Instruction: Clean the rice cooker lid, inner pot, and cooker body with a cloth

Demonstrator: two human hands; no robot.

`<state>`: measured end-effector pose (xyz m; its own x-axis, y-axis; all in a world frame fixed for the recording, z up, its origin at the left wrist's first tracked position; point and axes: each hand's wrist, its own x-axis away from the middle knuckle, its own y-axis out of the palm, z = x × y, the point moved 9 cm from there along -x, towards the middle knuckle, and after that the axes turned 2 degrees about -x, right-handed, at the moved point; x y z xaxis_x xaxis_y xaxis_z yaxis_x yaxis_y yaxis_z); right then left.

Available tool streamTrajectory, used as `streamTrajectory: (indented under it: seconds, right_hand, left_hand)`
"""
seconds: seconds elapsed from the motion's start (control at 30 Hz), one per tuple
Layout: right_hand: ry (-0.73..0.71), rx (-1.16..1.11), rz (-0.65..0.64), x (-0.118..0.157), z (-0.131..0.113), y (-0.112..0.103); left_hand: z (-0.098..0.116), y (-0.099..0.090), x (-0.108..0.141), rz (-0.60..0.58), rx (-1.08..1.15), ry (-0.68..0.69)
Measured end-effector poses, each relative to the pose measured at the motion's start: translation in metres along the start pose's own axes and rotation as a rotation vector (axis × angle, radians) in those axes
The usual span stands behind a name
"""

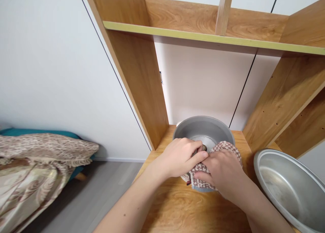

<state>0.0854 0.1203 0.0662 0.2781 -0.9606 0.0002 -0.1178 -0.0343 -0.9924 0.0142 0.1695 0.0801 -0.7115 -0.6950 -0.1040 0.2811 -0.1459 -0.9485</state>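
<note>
A round grey metal vessel (208, 124) stands on the wooden shelf, with a small round knob-like part (203, 147) at its inner bottom. Its front side, partly white with a dark red mark, makes it look like a rice cooker body. My right hand (223, 170) is closed around a brown-and-white patterned cloth (230, 146) that drapes over the front right rim. My left hand (184, 155) lies over the front left rim, its fingers curled and its thumb meeting my right hand. What those left fingers grip is hidden.
To the right, a wide silver metal bowl (291, 189) leans on the shelf. Wooden uprights (137, 74) flank the vessel, and a yellow-edged shelf board (203, 35) crosses above. At the lower left, a patterned cover (43, 152) lies over teal furniture beside the grey floor (111, 182).
</note>
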Motion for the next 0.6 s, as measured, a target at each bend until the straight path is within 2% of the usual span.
streamTrajectory:
  seconds: [0.17, 0.3, 0.47, 0.6]
  right_hand:
    - [0.009, 0.052, 0.044, -0.002, -0.001, 0.003]
    - [0.057, 0.063, 0.121, -0.004, 0.0, 0.008]
    - [0.029, 0.07, 0.234, -0.006, -0.011, 0.006]
    - [0.018, 0.065, 0.24, -0.008, -0.014, 0.006]
  left_hand:
    - [0.0, 0.002, 0.0, 0.005, -0.027, -0.003]
    - [0.004, 0.001, 0.002, 0.04, -0.094, -0.005]
    - [0.009, 0.0, 0.003, 0.037, -0.111, 0.006]
    - [0.008, 0.0, 0.003, 0.024, -0.091, 0.002]
